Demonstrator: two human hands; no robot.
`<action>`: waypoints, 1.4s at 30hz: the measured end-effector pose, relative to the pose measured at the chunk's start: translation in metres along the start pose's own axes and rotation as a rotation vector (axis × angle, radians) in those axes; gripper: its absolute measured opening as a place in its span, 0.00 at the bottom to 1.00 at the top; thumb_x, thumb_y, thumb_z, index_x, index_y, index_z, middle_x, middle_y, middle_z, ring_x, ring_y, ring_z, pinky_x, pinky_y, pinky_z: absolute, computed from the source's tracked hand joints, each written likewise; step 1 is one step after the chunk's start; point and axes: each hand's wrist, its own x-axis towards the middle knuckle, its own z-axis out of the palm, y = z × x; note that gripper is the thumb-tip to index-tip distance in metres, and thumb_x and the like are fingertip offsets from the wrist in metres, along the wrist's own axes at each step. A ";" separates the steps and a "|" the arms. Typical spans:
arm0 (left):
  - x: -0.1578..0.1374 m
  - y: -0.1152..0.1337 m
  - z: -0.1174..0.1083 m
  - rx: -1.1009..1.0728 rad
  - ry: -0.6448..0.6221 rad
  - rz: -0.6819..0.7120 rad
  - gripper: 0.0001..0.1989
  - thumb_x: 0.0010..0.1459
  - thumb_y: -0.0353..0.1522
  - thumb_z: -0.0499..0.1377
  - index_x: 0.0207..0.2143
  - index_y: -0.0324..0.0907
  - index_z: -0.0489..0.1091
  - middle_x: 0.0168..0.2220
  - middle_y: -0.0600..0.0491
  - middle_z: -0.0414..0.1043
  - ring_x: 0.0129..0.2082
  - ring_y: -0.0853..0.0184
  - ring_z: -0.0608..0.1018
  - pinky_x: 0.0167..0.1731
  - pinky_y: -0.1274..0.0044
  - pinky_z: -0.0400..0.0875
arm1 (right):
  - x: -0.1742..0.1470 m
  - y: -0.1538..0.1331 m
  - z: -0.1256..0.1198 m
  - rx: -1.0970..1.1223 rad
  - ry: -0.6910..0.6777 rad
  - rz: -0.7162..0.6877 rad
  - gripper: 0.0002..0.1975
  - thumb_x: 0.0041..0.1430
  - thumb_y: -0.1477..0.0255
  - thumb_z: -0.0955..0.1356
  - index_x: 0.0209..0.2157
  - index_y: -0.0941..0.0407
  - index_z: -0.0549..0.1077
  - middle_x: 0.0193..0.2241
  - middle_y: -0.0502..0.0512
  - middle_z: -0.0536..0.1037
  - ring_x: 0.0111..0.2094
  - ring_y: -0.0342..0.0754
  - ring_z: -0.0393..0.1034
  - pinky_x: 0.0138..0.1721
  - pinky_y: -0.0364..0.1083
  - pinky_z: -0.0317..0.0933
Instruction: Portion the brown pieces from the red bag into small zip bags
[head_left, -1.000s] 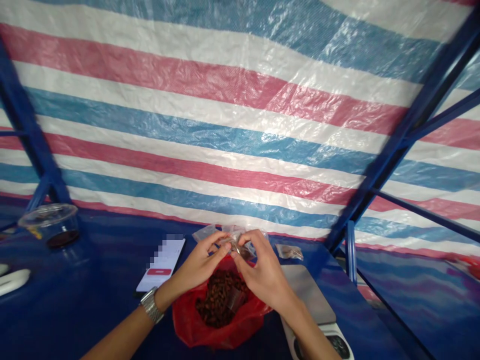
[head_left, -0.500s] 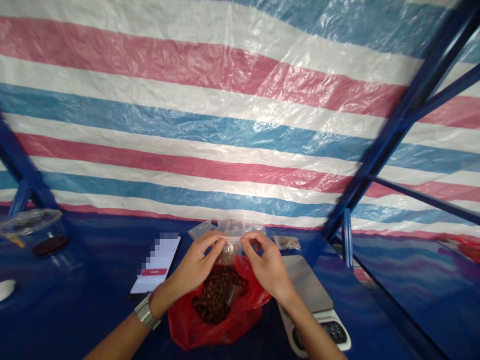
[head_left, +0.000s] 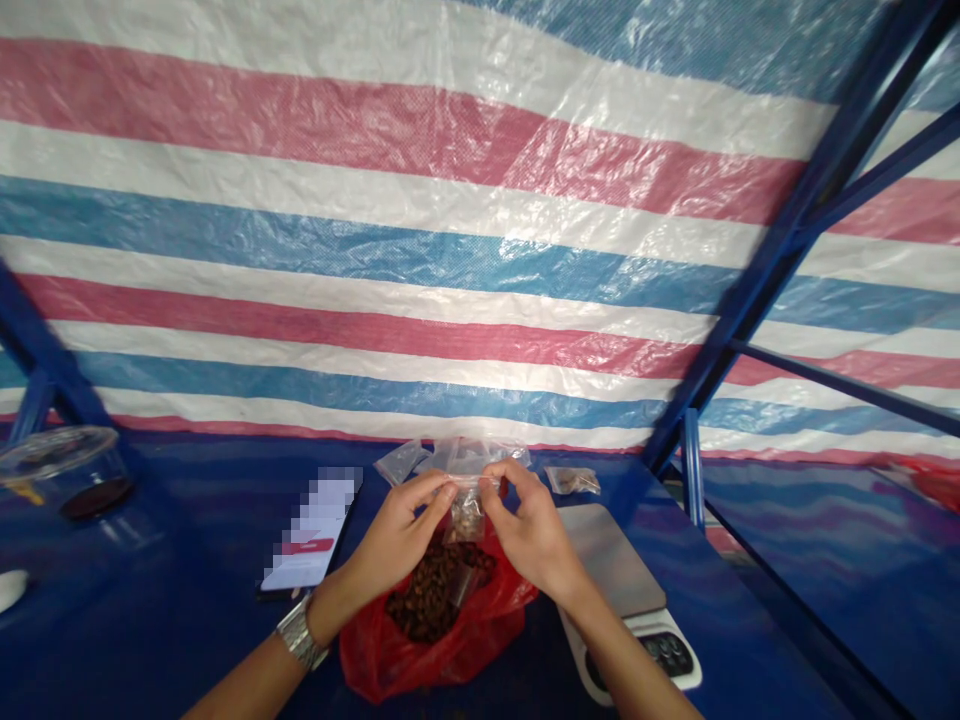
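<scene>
Between my two hands is a small clear zip bag (head_left: pixel 466 515) with some brownish pieces inside, hanging upright. My left hand (head_left: pixel 412 520) pinches the left end of its top edge between thumb and fingers. The right end is pinched by my right hand (head_left: pixel 525 520). Just below sits an open red plastic bag (head_left: pixel 442 665) full of dark brown beans or nuts (head_left: pixel 424 605). A small clear scoop or cup (head_left: pixel 463 587) lies among them. Behind my fingers, several flat clear bags (head_left: pixel 472 455) lie on the blue table.
To the right stands a white kitchen scale (head_left: pixel 619 575), partly under my right forearm. A filled small bag (head_left: pixel 574 481) lies behind it. At left are a phone (head_left: pixel 311 540), a clear lidded tub (head_left: pixel 82 480) and a white object (head_left: pixel 11 588). Blue metal posts (head_left: pixel 739 310) flank a striped tarp (head_left: pixel 420 330).
Both hands keep their pinch on the zip bag's top edge. More of the bag and its contents shows below my fingers now. The view has shifted slightly.
</scene>
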 end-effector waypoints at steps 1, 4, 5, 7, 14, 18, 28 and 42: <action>0.000 -0.001 0.001 -0.010 0.003 -0.016 0.16 0.71 0.41 0.55 0.42 0.42 0.79 0.40 0.51 0.81 0.40 0.63 0.81 0.42 0.76 0.73 | -0.001 0.001 0.001 -0.006 0.016 -0.002 0.10 0.70 0.66 0.65 0.35 0.54 0.75 0.32 0.51 0.78 0.36 0.49 0.71 0.43 0.47 0.60; -0.003 -0.002 0.004 -0.039 0.012 -0.058 0.15 0.69 0.42 0.57 0.43 0.42 0.79 0.39 0.51 0.82 0.38 0.63 0.81 0.39 0.77 0.73 | -0.002 0.004 0.004 0.015 0.013 -0.002 0.08 0.69 0.65 0.67 0.40 0.53 0.77 0.37 0.52 0.80 0.38 0.50 0.72 0.44 0.47 0.60; -0.003 -0.002 0.005 -0.044 0.013 -0.061 0.15 0.69 0.42 0.57 0.43 0.42 0.79 0.39 0.51 0.82 0.38 0.63 0.81 0.39 0.77 0.73 | -0.003 0.004 0.004 0.027 0.001 0.003 0.08 0.68 0.65 0.68 0.40 0.53 0.78 0.37 0.52 0.81 0.38 0.50 0.72 0.44 0.47 0.60; -0.004 -0.003 0.007 -0.059 0.008 -0.069 0.15 0.69 0.42 0.58 0.42 0.42 0.79 0.39 0.51 0.81 0.38 0.63 0.81 0.39 0.76 0.73 | -0.004 0.002 0.005 0.035 -0.017 0.015 0.08 0.68 0.65 0.69 0.37 0.53 0.78 0.36 0.51 0.81 0.38 0.50 0.72 0.44 0.47 0.59; -0.002 -0.007 0.007 -0.192 0.093 -0.101 0.11 0.65 0.42 0.63 0.39 0.43 0.76 0.38 0.51 0.80 0.39 0.64 0.81 0.41 0.77 0.75 | -0.004 -0.006 0.008 0.036 -0.011 -0.030 0.07 0.69 0.68 0.68 0.36 0.52 0.78 0.36 0.50 0.81 0.40 0.50 0.72 0.46 0.48 0.57; 0.000 -0.007 0.001 -0.241 0.128 -0.084 0.10 0.62 0.41 0.66 0.37 0.43 0.78 0.42 0.50 0.81 0.43 0.62 0.82 0.44 0.76 0.75 | -0.004 -0.006 0.008 0.121 0.028 0.009 0.08 0.67 0.65 0.70 0.37 0.53 0.79 0.35 0.51 0.80 0.36 0.49 0.71 0.42 0.46 0.60; -0.001 -0.004 0.001 -0.285 0.131 -0.184 0.14 0.58 0.43 0.68 0.37 0.41 0.79 0.38 0.48 0.83 0.37 0.62 0.83 0.38 0.75 0.76 | -0.002 -0.005 0.007 0.098 0.059 0.008 0.10 0.68 0.67 0.68 0.31 0.54 0.76 0.30 0.49 0.78 0.34 0.47 0.70 0.43 0.46 0.59; -0.003 -0.006 -0.005 -0.131 0.145 -0.062 0.11 0.63 0.40 0.64 0.33 0.43 0.80 0.38 0.50 0.84 0.41 0.59 0.83 0.44 0.72 0.76 | 0.005 -0.003 -0.008 0.060 -0.027 -0.116 0.11 0.67 0.65 0.71 0.30 0.52 0.79 0.31 0.50 0.83 0.36 0.49 0.75 0.48 0.49 0.61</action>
